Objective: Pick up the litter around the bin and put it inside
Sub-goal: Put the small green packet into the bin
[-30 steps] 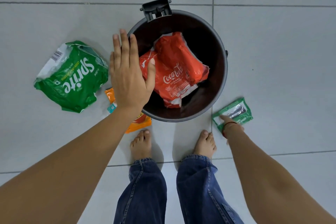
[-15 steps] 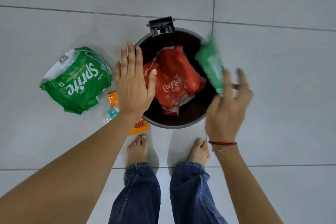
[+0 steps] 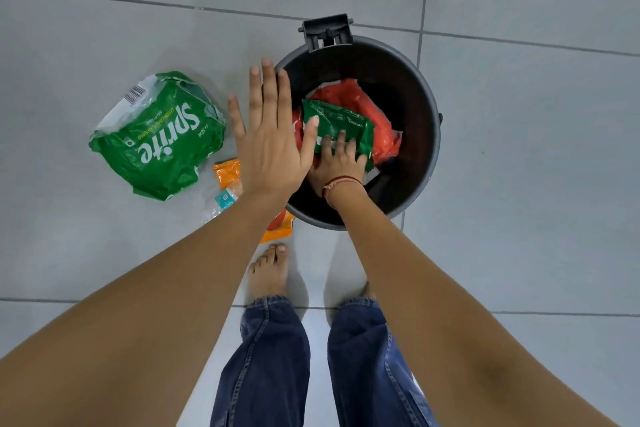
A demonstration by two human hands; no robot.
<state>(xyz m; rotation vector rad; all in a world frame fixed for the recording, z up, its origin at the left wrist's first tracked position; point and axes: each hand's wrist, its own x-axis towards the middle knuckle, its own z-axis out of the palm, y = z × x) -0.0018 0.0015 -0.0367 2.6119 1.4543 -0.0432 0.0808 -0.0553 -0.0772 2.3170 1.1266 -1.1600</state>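
A round dark bin [image 3: 430,104] stands on the tiled floor in front of me. A red Coca-Cola wrapper [image 3: 363,102] lies inside it. My right hand [image 3: 337,166] is down inside the bin, fingers closed over the near edge of a small green wrapper [image 3: 337,120] that rests on the red one. My left hand [image 3: 270,142] hovers flat and open, fingers spread, above the bin's left rim and holds nothing. A large green Sprite wrapper [image 3: 159,139] lies on the floor left of the bin. An orange wrapper [image 3: 228,172] lies beside it, partly hidden under my left forearm.
A clear plastic scrap with a teal label [image 3: 221,201] lies by the orange wrapper. The bin's black hinge clip [image 3: 327,31] sticks out at its far rim. My bare left foot [image 3: 268,270] stands just short of the bin. Grey floor tiles stretch to the right.
My right hand lifted the small green wrapper from the floor right of the bin, swung it over the rim and lowered it inside. The left hand stayed open by the rim.
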